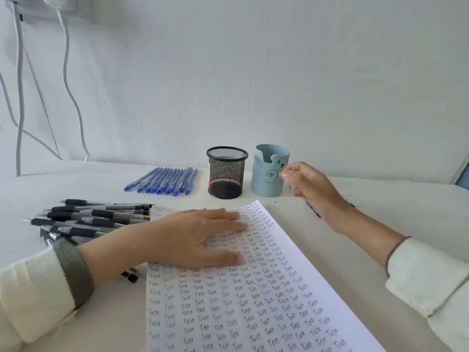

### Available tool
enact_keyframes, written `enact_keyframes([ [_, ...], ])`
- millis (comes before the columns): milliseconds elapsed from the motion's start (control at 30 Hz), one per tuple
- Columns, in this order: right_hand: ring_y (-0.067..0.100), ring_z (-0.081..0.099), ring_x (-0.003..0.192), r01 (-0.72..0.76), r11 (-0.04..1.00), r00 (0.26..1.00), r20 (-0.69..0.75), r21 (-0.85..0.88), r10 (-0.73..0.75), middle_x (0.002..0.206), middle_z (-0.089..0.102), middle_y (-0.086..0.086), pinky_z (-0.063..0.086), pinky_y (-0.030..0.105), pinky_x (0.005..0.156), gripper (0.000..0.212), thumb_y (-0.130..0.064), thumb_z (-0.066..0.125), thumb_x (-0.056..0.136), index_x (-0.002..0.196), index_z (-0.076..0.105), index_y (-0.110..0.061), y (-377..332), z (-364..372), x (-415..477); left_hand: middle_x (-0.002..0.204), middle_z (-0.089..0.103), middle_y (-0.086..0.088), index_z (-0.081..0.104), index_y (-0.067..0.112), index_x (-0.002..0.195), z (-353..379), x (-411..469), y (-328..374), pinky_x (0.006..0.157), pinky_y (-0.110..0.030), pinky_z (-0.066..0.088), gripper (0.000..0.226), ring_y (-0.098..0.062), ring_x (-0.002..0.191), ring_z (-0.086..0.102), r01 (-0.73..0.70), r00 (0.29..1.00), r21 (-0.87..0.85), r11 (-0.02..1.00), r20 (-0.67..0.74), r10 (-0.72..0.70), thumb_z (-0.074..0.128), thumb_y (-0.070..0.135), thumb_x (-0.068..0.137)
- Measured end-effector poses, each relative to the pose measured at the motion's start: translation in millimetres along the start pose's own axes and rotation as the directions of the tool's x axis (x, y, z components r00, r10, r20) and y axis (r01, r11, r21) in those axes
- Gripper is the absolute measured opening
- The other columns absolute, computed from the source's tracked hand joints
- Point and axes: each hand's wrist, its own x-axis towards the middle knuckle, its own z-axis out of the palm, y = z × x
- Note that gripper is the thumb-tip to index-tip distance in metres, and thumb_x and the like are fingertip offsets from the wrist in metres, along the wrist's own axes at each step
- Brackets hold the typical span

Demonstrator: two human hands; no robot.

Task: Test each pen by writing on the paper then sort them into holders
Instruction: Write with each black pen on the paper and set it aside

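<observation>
My left hand (203, 235) lies flat and open on the paper (253, 308), which is covered with rows of the handwritten word "Test". My right hand (312, 189) hovers with curled fingers beside the light blue bear holder (266, 184), close to its right side. A dark black pen (312, 209) shows below those fingers, mostly hidden by the hand. The black mesh holder (226, 174) stands left of the blue one and looks empty. Several blue pens (165, 182) lie in a neat row behind the paper. Several black pens (88, 219) are piled at the left.
The white table (355, 275) ends at a white wall. White cables (68, 80) hang down the wall at the far left. A few black pen ends (130, 275) stick out under my left wrist.
</observation>
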Motion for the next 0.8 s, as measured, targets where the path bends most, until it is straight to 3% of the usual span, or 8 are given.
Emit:
enact_keyframes([
  [100,-0.001,0.040,0.049,0.029,0.998,0.998,-0.062,0.056,-0.025,0.050,0.044,-0.020,0.032,0.017,0.056,0.052,-0.063,0.054,0.059,0.085,0.057,-0.017,-5,-7,1,0.156,0.001,0.036,0.010,0.063,0.145,0,1,-1,0.122,-0.031,0.007,0.074,0.003,0.147,0.009,0.031,0.999,0.008,0.999,0.003,-0.032,0.031,0.087,0.078],
  [233,-0.001,0.047,0.053,0.127,0.976,0.991,-0.052,0.178,-0.120,0.058,0.053,-0.011,0.037,0.010,0.057,0.028,-0.038,0.076,0.081,0.097,0.065,-0.018,-12,-3,-2,0.155,0.001,0.037,0.007,0.066,0.143,0,2,-5,0.122,-0.035,0.010,0.074,0.001,0.147,0.011,0.045,0.999,0.008,0.999,0.006,-0.045,0.029,0.090,0.076],
  [333,0.014,0.050,0.055,0.118,0.962,0.991,-0.094,0.246,-0.097,0.062,0.057,0.003,0.042,0.024,0.056,0.031,-0.032,0.042,0.104,0.110,0.067,-0.013,-10,5,-2,0.156,0.003,0.037,0.008,0.065,0.144,0,2,-4,0.122,-0.035,0.013,0.076,0.002,0.146,0.014,0.045,0.999,0.022,0.999,-0.003,-0.045,0.028,0.090,0.076],
  [400,0.026,0.061,0.060,-0.041,0.916,0.999,0.017,0.400,0.038,0.070,0.064,0.015,0.050,0.034,0.058,0.048,-0.037,0.024,0.107,0.116,0.064,-0.012,-11,7,-3,0.156,0.003,0.035,0.009,0.063,0.145,0,2,-4,0.121,-0.033,0.013,0.075,0.002,0.146,0.015,0.047,0.999,0.029,0.998,-0.005,-0.047,0.029,0.089,0.077],
  [500,0.029,0.060,0.048,-0.228,0.909,0.968,0.178,0.349,0.175,0.063,0.065,0.019,0.048,0.030,0.049,0.061,-0.047,0.014,0.104,0.116,0.063,-0.013,-10,12,-8,0.157,0.005,0.034,0.010,0.062,0.146,0,2,-2,0.120,-0.030,0.013,0.074,0.002,0.145,0.016,0.048,0.999,0.037,0.998,-0.017,-0.048,0.029,0.088,0.079],
  [633,0.018,0.067,0.083,-0.239,0.950,0.937,0.306,0.202,0.171,0.101,0.075,0.008,0.057,0.032,0.072,0.033,-0.032,0.038,0.105,0.117,0.064,-0.015,1,21,-11,0.158,0.008,0.031,0.011,0.061,0.145,0,2,-1,0.120,-0.032,0.017,0.071,0.000,0.145,0.019,0.035,0.999,0.051,0.998,-0.029,-0.033,0.028,0.086,0.081],
  [733,0.005,0.059,0.065,-0.183,0.981,0.948,0.274,0.058,0.161,0.080,0.074,-0.003,0.048,0.019,0.060,0.012,-0.026,0.066,0.093,0.087,0.071,-0.017,5,26,-14,0.160,0.009,0.025,0.010,0.065,0.143,-1,1,3,0.120,-0.033,0.018,0.064,-0.003,0.146,0.020,0.011,1.000,0.081,0.997,-0.018,-0.010,0.025,0.083,0.083],
  [800,0.007,0.052,0.053,-0.133,0.991,0.975,0.181,0.014,0.129,0.060,0.064,-0.002,0.042,0.019,0.053,0.026,-0.026,0.077,0.083,0.066,0.060,-0.018,9,30,-15,0.161,0.009,0.020,0.009,0.066,0.142,-1,1,4,0.120,-0.033,0.017,0.061,-0.006,0.146,0.020,0.006,1.000,0.112,0.994,-0.012,-0.004,0.023,0.081,0.085],
])
